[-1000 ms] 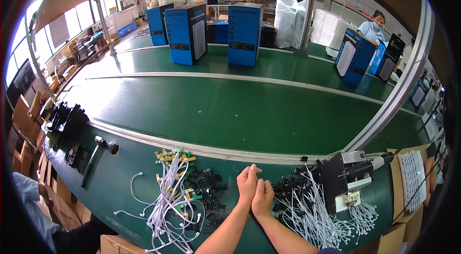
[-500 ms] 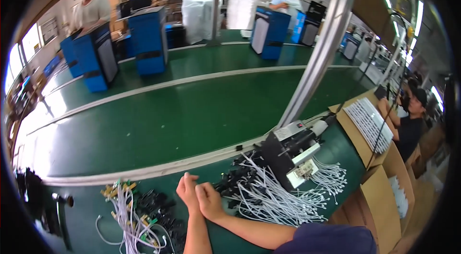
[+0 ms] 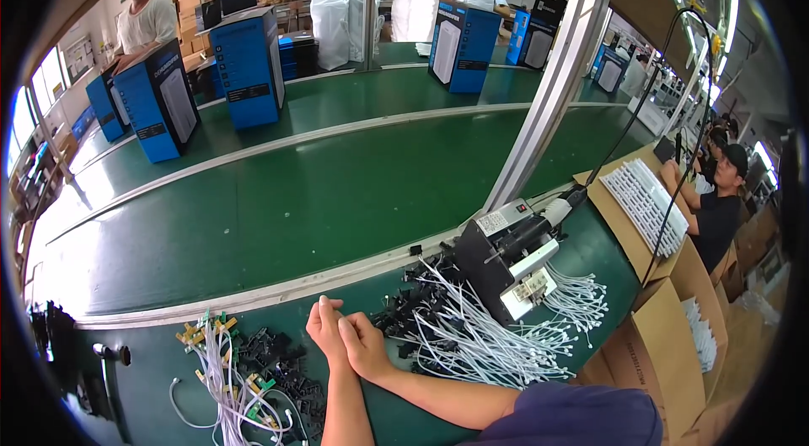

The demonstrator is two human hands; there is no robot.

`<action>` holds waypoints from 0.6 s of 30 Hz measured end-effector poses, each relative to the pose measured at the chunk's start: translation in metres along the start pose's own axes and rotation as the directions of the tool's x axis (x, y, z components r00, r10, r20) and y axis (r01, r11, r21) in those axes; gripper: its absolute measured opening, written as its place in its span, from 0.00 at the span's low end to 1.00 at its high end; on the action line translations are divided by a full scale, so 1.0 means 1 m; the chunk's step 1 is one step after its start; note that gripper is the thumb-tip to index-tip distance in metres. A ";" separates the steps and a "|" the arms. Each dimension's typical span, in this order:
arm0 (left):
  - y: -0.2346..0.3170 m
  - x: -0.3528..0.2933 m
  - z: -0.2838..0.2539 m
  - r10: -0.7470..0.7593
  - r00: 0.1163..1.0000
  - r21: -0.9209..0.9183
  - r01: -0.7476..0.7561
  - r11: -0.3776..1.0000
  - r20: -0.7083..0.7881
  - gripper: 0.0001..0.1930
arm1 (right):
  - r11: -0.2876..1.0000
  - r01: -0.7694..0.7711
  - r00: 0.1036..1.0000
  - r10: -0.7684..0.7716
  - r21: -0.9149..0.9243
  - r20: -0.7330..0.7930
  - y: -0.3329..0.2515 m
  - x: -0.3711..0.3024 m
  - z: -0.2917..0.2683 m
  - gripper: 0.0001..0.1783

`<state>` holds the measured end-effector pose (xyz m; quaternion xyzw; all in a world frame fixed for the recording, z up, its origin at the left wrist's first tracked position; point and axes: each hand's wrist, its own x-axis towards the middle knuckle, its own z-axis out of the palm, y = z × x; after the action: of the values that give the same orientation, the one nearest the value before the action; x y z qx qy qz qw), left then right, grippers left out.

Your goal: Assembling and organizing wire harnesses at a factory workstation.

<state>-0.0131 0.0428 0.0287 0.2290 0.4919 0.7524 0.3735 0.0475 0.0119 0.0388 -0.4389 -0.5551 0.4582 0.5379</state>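
both hands rest low in the frame, left of centre, over the green bench, their wrists and heels touching. the left hand has its fingers loosely curled, and the right hand is half folded against it; no piece shows in either, though whether something small sits inside the curl i cannot tell.

at lower left lies a bundle of white cables with small yellow and green boards at some ends, beside a heap of black parts. right of the hands, a larger heap of white cables spreads from more black pieces to below the black bench machine.

judging by these heaps, plenty is left to handle; the boards look fitted to some cables, but finished pieces cannot be told apart.
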 end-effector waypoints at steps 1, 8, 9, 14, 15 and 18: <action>0.001 0.000 0.001 0.004 1.000 -0.003 -0.004 1.000 0.017 0.16 | 1.000 -0.017 1.000 0.017 -0.001 0.009 0.000 0.000 -0.001 0.14; -0.002 -0.004 -0.004 -0.003 1.000 0.037 0.003 0.999 -0.008 0.17 | 0.998 -0.044 0.998 0.046 0.038 -0.036 0.001 -0.003 0.000 0.15; -0.001 -0.004 -0.002 -0.001 1.000 0.051 0.002 0.999 -0.011 0.17 | 1.000 -0.007 1.000 0.007 0.010 -0.015 -0.002 0.000 -0.001 0.15; -0.002 0.000 0.001 -0.021 1.000 0.046 0.022 0.999 -0.017 0.16 | 0.998 -0.055 0.998 0.055 0.009 0.025 0.001 0.005 -0.003 0.16; -0.004 0.001 0.000 -0.015 1.000 0.046 0.015 0.999 -0.005 0.16 | 0.998 -0.055 0.998 0.055 0.013 0.018 0.002 0.005 -0.002 0.16; -0.005 0.001 -0.002 -0.002 1.000 0.047 0.002 0.999 0.001 0.16 | 0.999 -0.049 0.999 0.048 0.018 0.012 0.003 0.004 -0.001 0.16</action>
<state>-0.0134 0.0439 0.0233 0.2376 0.5097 0.7399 0.3692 0.0486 0.0164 0.0365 -0.4445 -0.5432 0.4788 0.5273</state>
